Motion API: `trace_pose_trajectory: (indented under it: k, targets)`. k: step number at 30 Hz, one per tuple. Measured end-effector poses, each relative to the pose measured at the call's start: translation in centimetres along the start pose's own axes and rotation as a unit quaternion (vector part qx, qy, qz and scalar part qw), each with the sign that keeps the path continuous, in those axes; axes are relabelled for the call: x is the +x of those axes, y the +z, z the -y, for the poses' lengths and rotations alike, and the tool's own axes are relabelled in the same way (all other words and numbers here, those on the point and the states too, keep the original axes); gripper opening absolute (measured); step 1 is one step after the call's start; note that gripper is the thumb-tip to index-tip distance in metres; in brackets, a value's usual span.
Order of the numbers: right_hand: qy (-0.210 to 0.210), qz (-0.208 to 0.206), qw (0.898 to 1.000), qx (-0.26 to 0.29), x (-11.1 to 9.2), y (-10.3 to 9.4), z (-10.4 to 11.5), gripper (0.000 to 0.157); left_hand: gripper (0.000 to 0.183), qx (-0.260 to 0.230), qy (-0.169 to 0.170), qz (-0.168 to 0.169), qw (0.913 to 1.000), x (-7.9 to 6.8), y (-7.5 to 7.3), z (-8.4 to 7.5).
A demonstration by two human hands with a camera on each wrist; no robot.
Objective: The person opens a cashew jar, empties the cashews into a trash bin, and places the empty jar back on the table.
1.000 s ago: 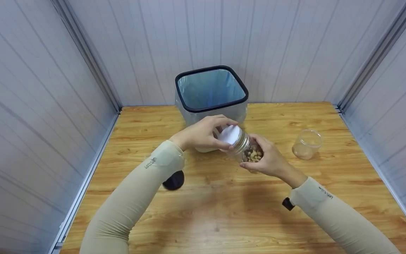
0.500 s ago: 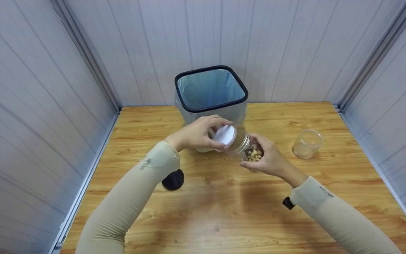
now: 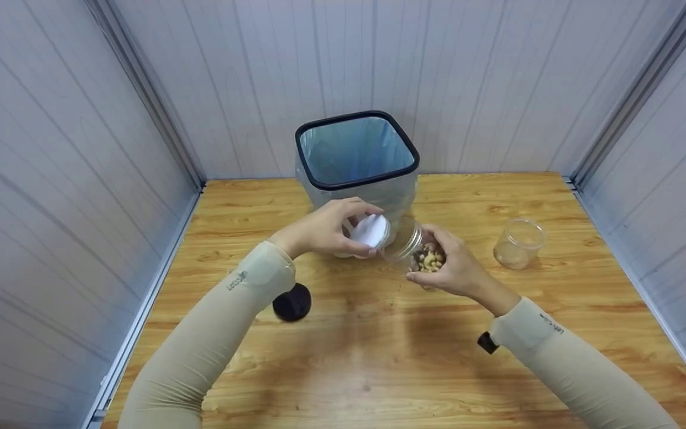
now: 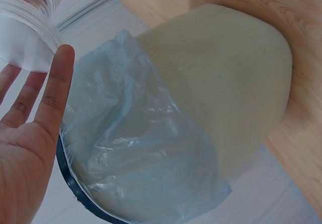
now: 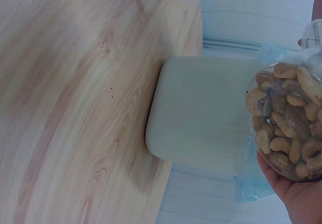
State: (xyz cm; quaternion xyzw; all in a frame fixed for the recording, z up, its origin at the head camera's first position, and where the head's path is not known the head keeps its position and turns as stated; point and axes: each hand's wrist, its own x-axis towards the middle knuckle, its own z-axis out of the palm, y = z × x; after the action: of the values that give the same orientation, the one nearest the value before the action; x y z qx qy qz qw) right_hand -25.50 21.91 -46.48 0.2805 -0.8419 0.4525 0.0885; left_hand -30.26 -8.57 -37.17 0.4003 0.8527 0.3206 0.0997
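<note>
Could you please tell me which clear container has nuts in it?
The tilted jar gripped by the right hand, nuts visible inside; the clear tub standing on the table shows none.

Nut jar cut off by the right wrist view's edge, black disc partly behind left sleeve, blurred lettering

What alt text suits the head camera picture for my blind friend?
A person's right hand grips a clear jar of nuts while the left hand holds a round white piece nearby. Behind stands a lined bin; a black disc and clear container rest on the table.
</note>
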Motion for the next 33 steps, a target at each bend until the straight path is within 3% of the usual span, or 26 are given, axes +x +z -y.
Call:
trace_pose_trajectory:
  k: [13, 33]
  targets:
    - [-0.001, -0.003, 1.0, 0.007, -0.1, 0.0, 0.1, 0.082, 0.077, -0.003, -0.028, -0.003, 0.9996, -1.3, 0.6, 1.5]
    - [-0.005, -0.004, 1.0, 0.001, -0.1, 0.0, 0.1, 0.081, 0.073, -0.035, -0.03, -0.003, 0.9989, -2.4, 2.7, 4.2]
